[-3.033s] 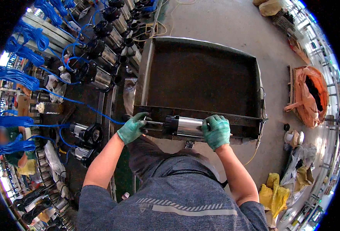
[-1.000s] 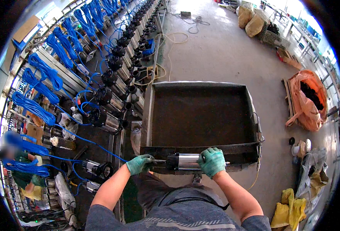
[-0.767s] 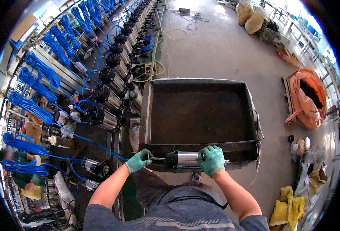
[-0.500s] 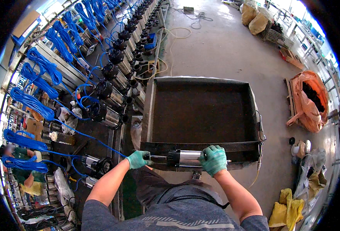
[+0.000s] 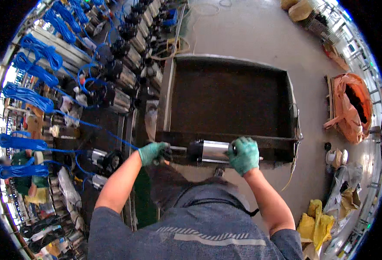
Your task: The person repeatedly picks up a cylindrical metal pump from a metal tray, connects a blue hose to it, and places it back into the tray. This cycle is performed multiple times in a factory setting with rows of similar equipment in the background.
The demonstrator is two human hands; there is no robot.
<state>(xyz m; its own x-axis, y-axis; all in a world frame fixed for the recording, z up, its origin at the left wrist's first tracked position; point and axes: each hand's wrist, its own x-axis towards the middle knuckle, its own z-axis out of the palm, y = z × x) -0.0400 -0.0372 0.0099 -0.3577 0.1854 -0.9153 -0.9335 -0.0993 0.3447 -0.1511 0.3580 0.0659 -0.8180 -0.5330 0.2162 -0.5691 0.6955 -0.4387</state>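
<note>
Lying across the near ledge of a dark metal tray (image 5: 225, 138) is a silver pump motor (image 5: 216, 151) with a black collar at its left end. My right hand (image 5: 244, 157), in a green glove, is closed around the motor's right end. From the collar a thin metal rod (image 5: 178, 148) runs left to a dark piece by my left hand (image 5: 153, 154). That hand, gloved the same way, has its fingers wrapped around the dark piece, whose kind I cannot make out. A blue cable (image 5: 113, 135) reaches toward my left wrist and passes out of sight there.
Rows of similar motors (image 5: 120, 100) and blue cable coils (image 5: 28, 96) stand along my left. A person in green (image 5: 23, 182) is at the far left. At right are an orange sack (image 5: 341, 104) and yellow cloth (image 5: 315, 223) on the floor.
The whole scene sits higher in the picture as my head view has shifted. Both hands stay at the same ends of the motor and rod; my left fingers look more curled.
</note>
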